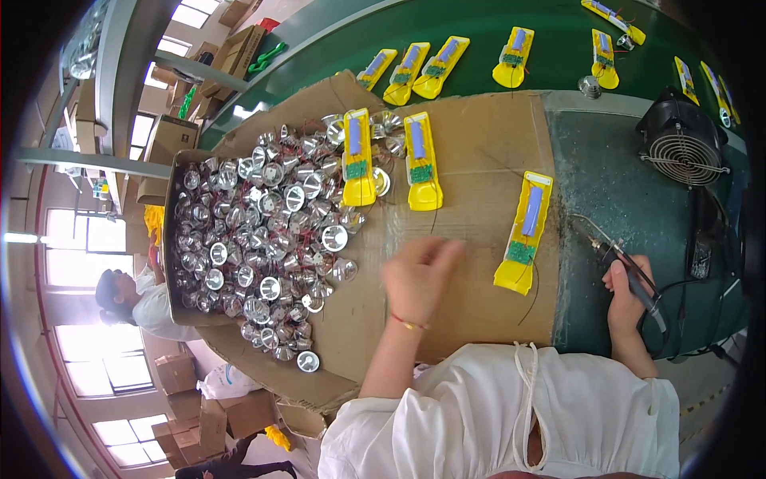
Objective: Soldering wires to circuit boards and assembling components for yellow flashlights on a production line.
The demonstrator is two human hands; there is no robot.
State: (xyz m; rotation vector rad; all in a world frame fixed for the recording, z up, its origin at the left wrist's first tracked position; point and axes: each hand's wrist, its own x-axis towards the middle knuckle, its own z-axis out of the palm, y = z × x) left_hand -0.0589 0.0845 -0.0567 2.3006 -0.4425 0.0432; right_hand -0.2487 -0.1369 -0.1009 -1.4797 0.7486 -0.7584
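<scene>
My right hand (626, 291) grips a soldering iron (642, 297) by its dark handle, the thin metal tip pointing up and left over the green mat. Over the cardboard, my left hand (419, 279) is curled and smeared by motion, so its fingers are unclear. Between the hands lies an open yellow housing (515, 275) with a purple battery cell, a green circuit board and loose dark wires. Two similar units, a yellow housing (359, 188) and another yellow housing (425, 194), lie beyond my left hand. Left of it is a heap of silver reflector cups (271, 199) with thin red wires.
A black fan (682, 148) with a round grille stands at the right on the green mat (594, 160). Several yellow housings (512, 60) lie along the green conveyor (471, 24) at the back. The reflectors sit on a cardboard sheet (479, 132). Another person (148, 295) is at far left.
</scene>
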